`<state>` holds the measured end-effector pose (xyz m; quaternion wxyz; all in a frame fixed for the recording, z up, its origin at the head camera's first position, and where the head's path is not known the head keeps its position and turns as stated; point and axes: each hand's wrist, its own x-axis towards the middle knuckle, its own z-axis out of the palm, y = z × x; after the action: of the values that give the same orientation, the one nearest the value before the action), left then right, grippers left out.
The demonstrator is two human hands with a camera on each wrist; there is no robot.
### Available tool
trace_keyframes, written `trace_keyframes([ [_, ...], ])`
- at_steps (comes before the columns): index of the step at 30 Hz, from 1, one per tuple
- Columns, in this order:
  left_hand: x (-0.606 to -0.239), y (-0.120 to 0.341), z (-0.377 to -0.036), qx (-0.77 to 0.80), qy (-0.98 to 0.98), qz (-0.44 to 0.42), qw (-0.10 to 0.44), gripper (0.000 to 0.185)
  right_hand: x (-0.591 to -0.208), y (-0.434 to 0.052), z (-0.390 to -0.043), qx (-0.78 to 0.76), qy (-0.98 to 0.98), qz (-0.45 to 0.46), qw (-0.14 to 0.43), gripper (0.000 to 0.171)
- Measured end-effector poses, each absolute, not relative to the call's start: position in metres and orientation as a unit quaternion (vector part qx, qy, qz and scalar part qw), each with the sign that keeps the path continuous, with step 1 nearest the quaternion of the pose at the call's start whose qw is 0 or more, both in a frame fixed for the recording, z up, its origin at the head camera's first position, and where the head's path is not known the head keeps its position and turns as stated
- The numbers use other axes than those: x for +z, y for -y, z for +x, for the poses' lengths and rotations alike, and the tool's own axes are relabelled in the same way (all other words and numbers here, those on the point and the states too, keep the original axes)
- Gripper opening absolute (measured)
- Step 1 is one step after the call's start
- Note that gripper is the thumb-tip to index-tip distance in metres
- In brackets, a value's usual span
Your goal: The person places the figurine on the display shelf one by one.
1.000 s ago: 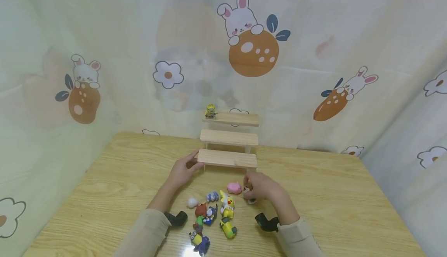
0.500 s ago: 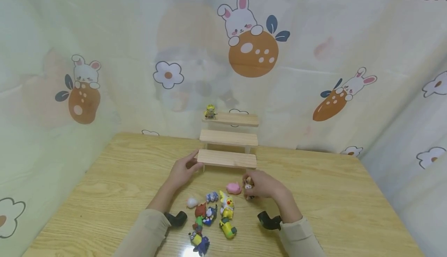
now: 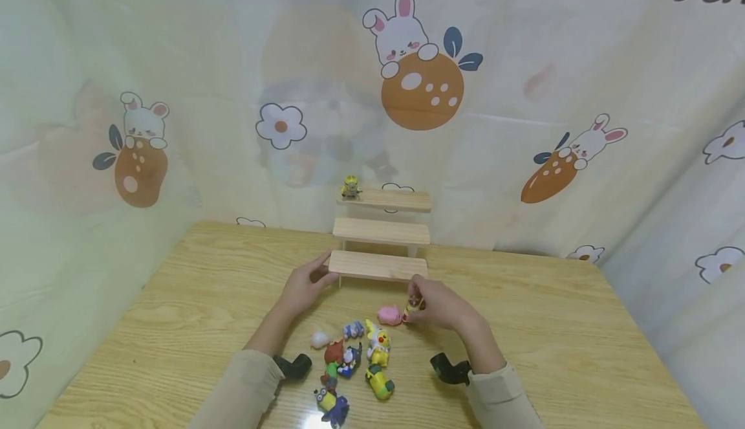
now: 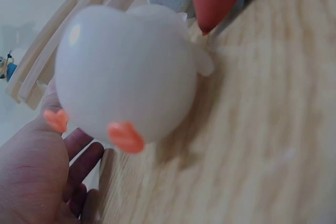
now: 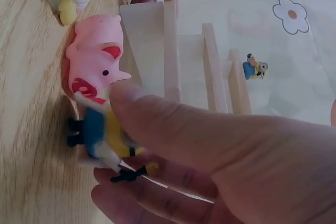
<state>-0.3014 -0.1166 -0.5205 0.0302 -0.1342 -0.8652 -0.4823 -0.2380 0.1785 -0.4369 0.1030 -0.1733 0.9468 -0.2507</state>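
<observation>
My right hand (image 3: 439, 305) pinches a small minion figurine (image 5: 95, 129) in blue overalls with a black gun, just off or at the tabletop; the fingers hide part of it. Right beside it lies a pink pig figurine (image 3: 389, 315). My left hand (image 3: 304, 286) holds the left end of the lowest step of a three-tier wooden display stand (image 3: 378, 264). Another minion figurine (image 3: 350, 187) stands at the left end of the top tier. Close to the left wrist camera is a white round figurine with orange feet (image 4: 126, 72).
Several figurines lie in front of the stand: a yellow one in white (image 3: 379, 346), a yellow-green one (image 3: 380, 382), a red-haired one (image 3: 334, 352), a blue-and-white one (image 3: 350, 359), a grey-blue one (image 3: 353, 330) and a purple-and-yellow one (image 3: 332, 407). A printed curtain (image 3: 326, 60) hangs behind.
My right hand has moved slightly toward the stand, and the minion figurine has turned in its fingers. The left hand has stayed at the stand's end.
</observation>
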Motion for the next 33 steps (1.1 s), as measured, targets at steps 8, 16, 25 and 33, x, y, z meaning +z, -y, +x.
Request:
trace_keyframes([
  [8,-0.5209,0.1170,-0.3006,-0.486,0.863,-0.136,0.031,0.065,-0.4369,-0.1789,-0.2393,-0.236,-0.949,-0.181,0.110,0.026],
  [16,-0.5214,0.1175,-0.3003,-0.487,0.862,-0.137,0.036,0.066,-0.4341,-0.1805,-0.2393,-0.227,-0.944,-0.209,0.117,0.027],
  [25,-0.5227,0.1175,-0.3029,-0.483,0.864,-0.137,0.033,0.069,-0.4323,-0.1804,-0.2394,-0.201,-0.946,-0.230,0.106,0.025],
  [33,-0.5225,0.1172,-0.3018,-0.479,0.866,-0.140,0.038,0.068,-0.4316,-0.1817,-0.2397,-0.209,-0.942,-0.240,0.102,0.021],
])
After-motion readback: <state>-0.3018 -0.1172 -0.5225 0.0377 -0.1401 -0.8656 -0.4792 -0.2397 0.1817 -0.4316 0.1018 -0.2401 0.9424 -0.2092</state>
